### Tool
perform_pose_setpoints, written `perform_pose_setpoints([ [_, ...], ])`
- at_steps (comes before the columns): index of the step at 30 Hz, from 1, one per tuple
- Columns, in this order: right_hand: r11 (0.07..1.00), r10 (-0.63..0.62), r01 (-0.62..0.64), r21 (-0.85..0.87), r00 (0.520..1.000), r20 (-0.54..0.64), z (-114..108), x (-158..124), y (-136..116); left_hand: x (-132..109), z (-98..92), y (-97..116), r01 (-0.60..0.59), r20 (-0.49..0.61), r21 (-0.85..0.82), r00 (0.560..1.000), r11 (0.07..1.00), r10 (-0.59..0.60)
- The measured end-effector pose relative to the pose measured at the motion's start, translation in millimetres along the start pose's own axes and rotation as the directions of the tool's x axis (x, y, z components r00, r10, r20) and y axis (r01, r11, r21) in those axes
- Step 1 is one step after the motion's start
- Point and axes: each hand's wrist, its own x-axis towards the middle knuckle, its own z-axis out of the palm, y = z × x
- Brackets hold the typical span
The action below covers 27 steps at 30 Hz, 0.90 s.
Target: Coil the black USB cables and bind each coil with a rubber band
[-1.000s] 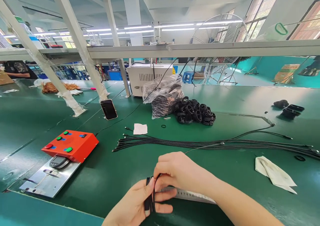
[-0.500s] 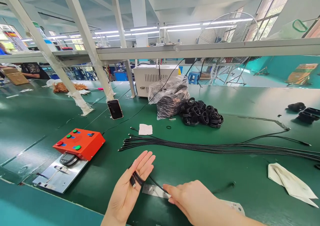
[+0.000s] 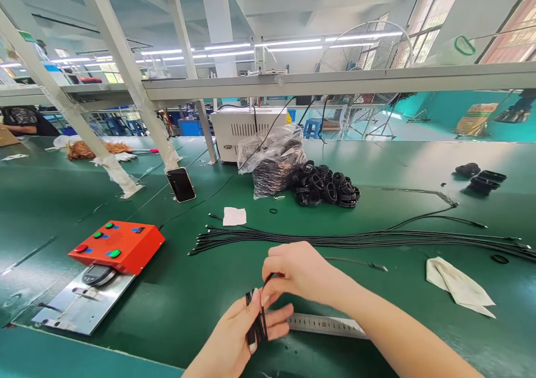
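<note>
A black cable (image 3: 256, 328) is looped around the fingers of my left hand (image 3: 234, 333), its thumb pressing on the coil. A dark plug end shows low in that palm. My right hand (image 3: 304, 272) pinches the same cable just above the loops, its fingertips touching the left thumb. The cable's free end, with its plug (image 3: 378, 267), trails out to the right behind my right wrist. Under my hands lies a steel ruler (image 3: 318, 324), partly covered by the right forearm. Beyond them, a row of straight black cables (image 3: 301, 238) stretches across the green table (image 3: 176, 311).
An orange box with buttons (image 3: 119, 247) sits on a metal plate at left. Behind are a phone (image 3: 181, 185), a white paper (image 3: 234, 216), a plastic bag (image 3: 276, 168) and a pile of coiled cables (image 3: 326, 185). A pale cloth (image 3: 458, 286) lies at right.
My right hand has moved up and left to meet my left hand. More cable now wraps the left fingers, and the left thumb has closed onto it. The view has swung right.
</note>
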Motion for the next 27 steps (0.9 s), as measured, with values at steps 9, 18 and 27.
perform_pose_setpoints([
  [9, 0.975, 0.168, -0.158, 0.154, 0.984, -0.053, 44.9, -10.1, 31.5, -11.6, -36.4, 24.6, -0.139, 0.052, -0.483, 0.981, 0.864, 0.187],
  [18, 0.952, 0.195, -0.174, -0.25, 0.979, 0.062, 58.0, -55.7, -10.8, 9.3, -65.2, 35.1, -0.408, -0.005, -0.434, 0.893, 0.803, 0.451],
  [27, 0.927, -0.012, 0.041, -0.373, 0.997, 0.081, 40.1, -55.6, -33.8, 21.9, -31.6, 8.7, -0.398, -0.29, 0.034, 0.874, 0.917, 0.39],
])
